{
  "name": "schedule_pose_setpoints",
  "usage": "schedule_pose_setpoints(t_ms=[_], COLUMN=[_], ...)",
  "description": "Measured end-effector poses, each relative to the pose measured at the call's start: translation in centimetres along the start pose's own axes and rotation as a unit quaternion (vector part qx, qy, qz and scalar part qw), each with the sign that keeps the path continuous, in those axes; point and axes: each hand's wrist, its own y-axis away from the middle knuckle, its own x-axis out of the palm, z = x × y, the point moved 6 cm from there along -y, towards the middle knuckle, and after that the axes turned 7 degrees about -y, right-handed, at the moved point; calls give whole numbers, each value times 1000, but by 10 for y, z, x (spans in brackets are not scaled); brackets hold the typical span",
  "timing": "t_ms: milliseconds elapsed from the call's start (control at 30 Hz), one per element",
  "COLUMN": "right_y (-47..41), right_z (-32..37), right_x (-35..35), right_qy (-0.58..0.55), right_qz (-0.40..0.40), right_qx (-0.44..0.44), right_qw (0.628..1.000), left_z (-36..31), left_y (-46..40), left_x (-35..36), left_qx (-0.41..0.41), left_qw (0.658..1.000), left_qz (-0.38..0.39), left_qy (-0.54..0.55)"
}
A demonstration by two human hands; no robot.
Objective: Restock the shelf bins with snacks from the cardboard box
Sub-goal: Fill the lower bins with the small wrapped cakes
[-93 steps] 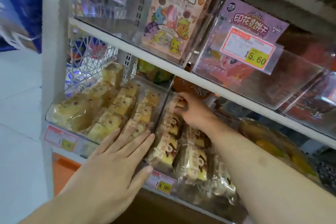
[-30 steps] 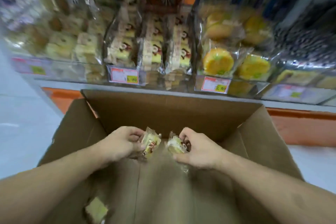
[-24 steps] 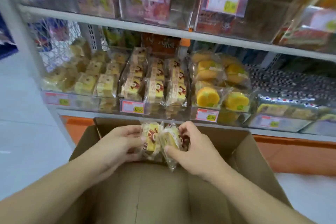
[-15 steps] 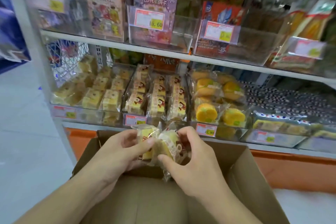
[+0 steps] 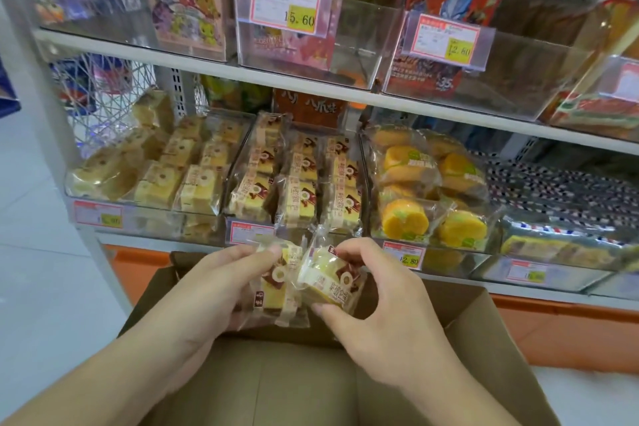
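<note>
We have two small yellow cakes in clear crinkly wrappers, one for each hand. Our left hand [image 5: 221,284] curls its fingers and thumb around the left wrapped cake [image 5: 276,287]. Our right hand [image 5: 377,290] pinches the right wrapped cake [image 5: 328,278] between its thumb below and bent fingers on top. The two cakes touch each other. They are up in the air, above the far edge of the big brown cardboard box [image 5: 477,332] and just below the front of the shelf.

Right above our hands sits the clear plastic shelf bin with the same yellow and brown cakes [image 5: 294,180]. It looks nearly full, with three rows of packs standing close together. So we think most of this bin is done.

What is left: these two cakes are not yet in the bin. We think they go on top or at the front, where a little room may be left. The part of the box floor we can see looks bare, but our arms hide much of it, so we cannot tell if more snacks wait inside.

Next to it, the clear bin of pale square cakes [image 5: 166,169] on the left and the clear bin of round orange cakes [image 5: 428,190] on the right both hold plenty too.
</note>
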Motion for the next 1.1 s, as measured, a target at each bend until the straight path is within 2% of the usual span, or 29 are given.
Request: schedule_pose_setpoints(t_ms=[100, 267, 367, 467, 600, 733, 900, 1100], right_y=[-1, 2, 3, 4, 3, 4, 5, 3], right_z=[2, 4, 6, 8, 15, 24, 35, 27], right_x=[4, 12, 10, 1, 0, 3, 8, 7], right_qy=[11, -21, -37, -56, -44, -15, 39, 33], right_qz=[-7, -28, 15, 63, 84, 56, 88, 16], right_qx=[-18, 5, 2, 17, 24, -25, -95, -99], right_qw=[1000, 999, 999, 996, 995, 998, 991, 994], left_z=[-5, -6, -10, -15, -20, -21, -19, -15], left_y=[3, 0, 3, 3, 11, 16, 16, 6], left_x=[12, 12, 11, -1, -5, -3, -10, -13], left_qx=[14, 27, 24, 21, 15, 17, 43, 55], left_qw=[999, 998, 997, 999, 999, 998, 998, 998], left_qz=[50, 56, 67, 21, 30, 43, 24, 11], left_qy=[-19, -24, -44, -29, -27, -38, -42, -29])
